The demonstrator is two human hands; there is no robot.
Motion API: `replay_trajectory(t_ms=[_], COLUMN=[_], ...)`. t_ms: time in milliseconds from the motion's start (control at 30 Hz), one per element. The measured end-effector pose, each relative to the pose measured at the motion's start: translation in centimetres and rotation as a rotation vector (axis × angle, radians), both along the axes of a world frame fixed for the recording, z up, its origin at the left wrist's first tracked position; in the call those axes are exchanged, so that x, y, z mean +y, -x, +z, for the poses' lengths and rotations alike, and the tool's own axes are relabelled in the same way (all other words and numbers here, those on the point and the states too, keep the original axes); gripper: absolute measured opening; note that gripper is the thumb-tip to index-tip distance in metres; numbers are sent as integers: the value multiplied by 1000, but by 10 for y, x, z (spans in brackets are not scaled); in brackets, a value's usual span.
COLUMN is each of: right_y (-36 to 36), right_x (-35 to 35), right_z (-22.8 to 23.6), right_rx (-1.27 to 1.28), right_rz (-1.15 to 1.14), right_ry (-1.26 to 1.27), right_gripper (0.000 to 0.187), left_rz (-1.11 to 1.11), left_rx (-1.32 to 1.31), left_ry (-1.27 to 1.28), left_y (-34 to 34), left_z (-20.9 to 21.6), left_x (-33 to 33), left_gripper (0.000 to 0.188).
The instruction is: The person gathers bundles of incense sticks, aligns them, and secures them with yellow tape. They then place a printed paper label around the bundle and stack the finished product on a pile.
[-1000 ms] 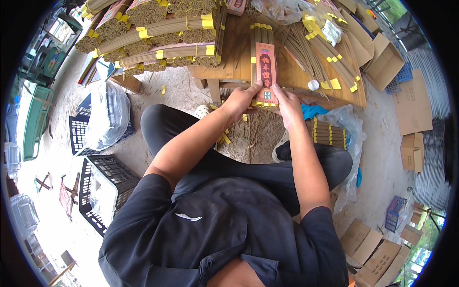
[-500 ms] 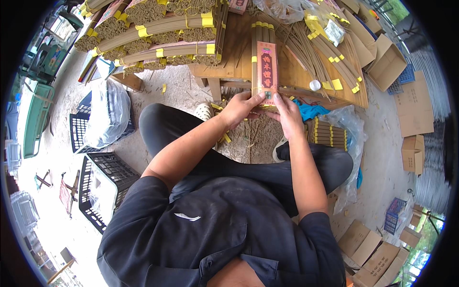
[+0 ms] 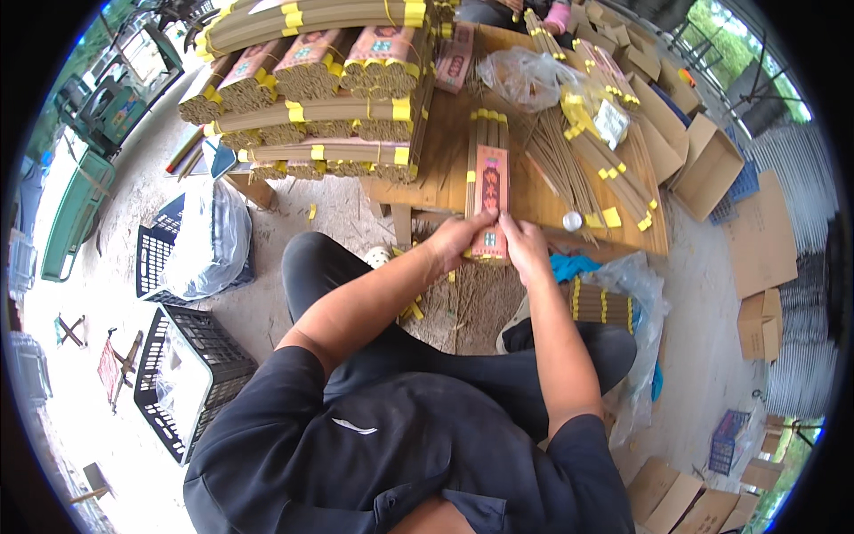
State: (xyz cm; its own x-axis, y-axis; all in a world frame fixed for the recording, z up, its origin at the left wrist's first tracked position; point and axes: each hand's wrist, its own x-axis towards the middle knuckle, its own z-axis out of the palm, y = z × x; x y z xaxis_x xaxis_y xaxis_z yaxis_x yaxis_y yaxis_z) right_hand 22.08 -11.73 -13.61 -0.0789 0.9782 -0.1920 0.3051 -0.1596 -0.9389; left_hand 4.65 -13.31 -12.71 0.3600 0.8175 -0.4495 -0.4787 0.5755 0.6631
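Between my hands is a bundle of incense sticks with a pink paper label (image 3: 491,182) on top, its far end lying on the wooden table. Yellow bands cross the sticks beyond the label. My left hand (image 3: 455,238) grips the bundle's left side, with its thumb on the label. From the right, my right hand (image 3: 527,245) closes on the same bundle, its thumb close to the other one. The fingers underneath are mostly hidden. The bundle's near end sticks out over the table's front edge.
Stacked incense bundles (image 3: 387,67) rise on the table's left. Loose sticks (image 3: 553,160), a clear plastic bag (image 3: 525,76) and a small white round object (image 3: 571,221) lie rightward. Black crates (image 3: 200,365) stand at left, cardboard boxes (image 3: 707,169) at right. Another person's pink sleeve (image 3: 559,13) shows beyond.
The view has tilted up, so the table appears lower and another person shows at the far side. Both my thumbs have shifted farther up the label; the bundle stays in my hands.
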Motion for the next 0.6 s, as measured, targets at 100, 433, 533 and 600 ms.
replay_trajectory(t_ms=[100, 433, 533, 600], right_y=[4, 21, 32, 35], right_x=[-5, -20, -52, -63], right_z=[4, 38, 69, 111], right_rx=[-5, 633, 611, 542], right_rz=[-39, -54, -46, 48], right_ry=[-1, 125, -205, -326], right_gripper=[67, 41, 42, 45], left_rz=[54, 33, 12, 179], left_rx=[10, 267, 242, 350], left_ry=[-58, -245, -451, -799], left_y=[-2, 4, 14, 14], left_z=[1, 32, 81, 86], left_x=[-1, -36, -68, -72], left_gripper=[50, 65, 63, 65])
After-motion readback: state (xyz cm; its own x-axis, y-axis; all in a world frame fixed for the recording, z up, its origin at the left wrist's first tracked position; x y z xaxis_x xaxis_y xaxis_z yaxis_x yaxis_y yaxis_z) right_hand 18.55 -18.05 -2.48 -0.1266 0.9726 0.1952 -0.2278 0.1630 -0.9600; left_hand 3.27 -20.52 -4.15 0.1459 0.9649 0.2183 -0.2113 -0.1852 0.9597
